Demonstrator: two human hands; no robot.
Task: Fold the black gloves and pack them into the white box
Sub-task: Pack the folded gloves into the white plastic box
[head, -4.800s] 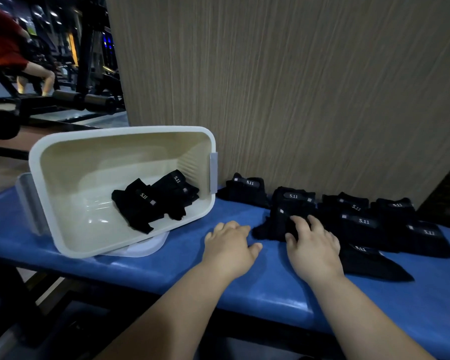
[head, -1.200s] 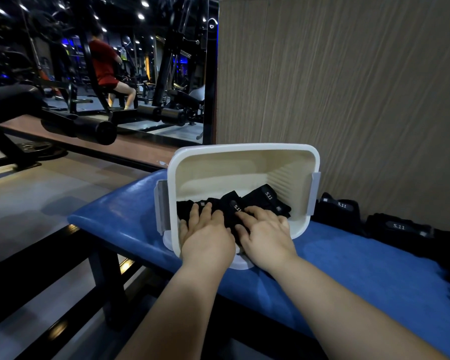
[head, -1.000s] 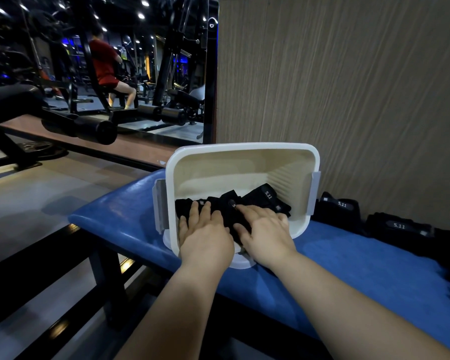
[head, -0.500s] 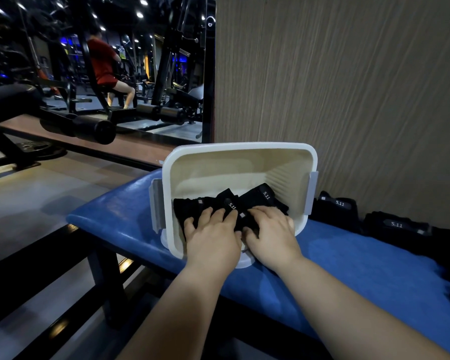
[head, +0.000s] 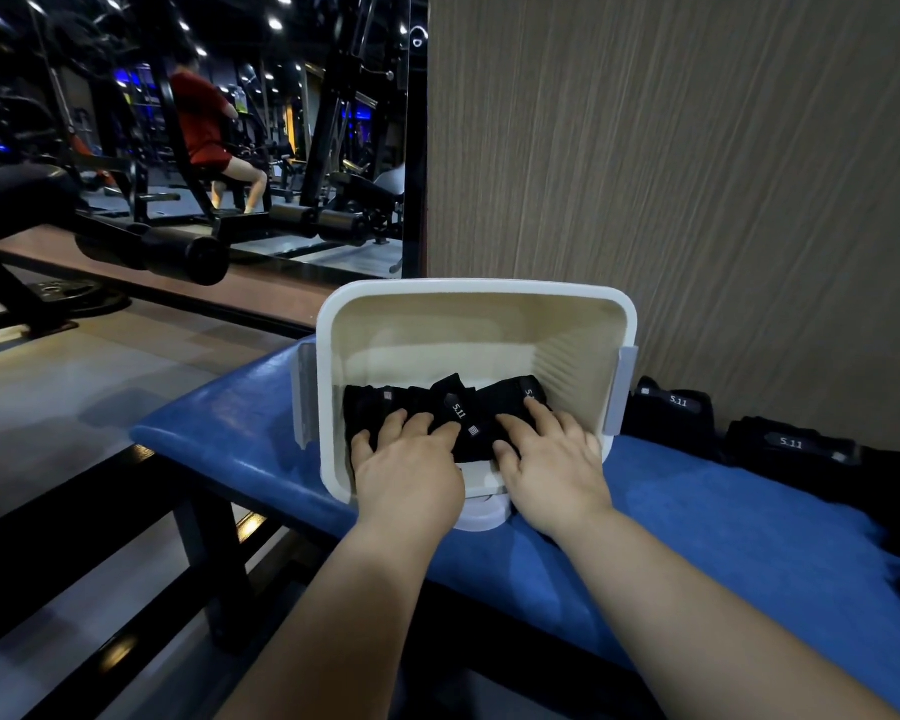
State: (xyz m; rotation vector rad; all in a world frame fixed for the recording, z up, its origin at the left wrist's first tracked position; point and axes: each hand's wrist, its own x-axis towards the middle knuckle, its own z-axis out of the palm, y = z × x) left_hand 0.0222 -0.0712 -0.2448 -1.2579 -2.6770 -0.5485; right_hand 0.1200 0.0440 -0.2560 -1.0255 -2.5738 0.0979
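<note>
- The white box (head: pixel 476 291) sits tilted on the blue bench (head: pixel 697 522), its opening towards the person; a few folded black gloves (head: pixel 458 407) lie along its lower wall.
- The left hand (head: pixel 409 470) and right hand (head: pixel 554 467) rest side by side on them, fingers straight and spread, pressing, not pinching.
- The unpacked gloves (head: pixel 676 413) lie on the bench right of the box; how many is hard to tell in the dark, so the packing looks only partly done.
</note>
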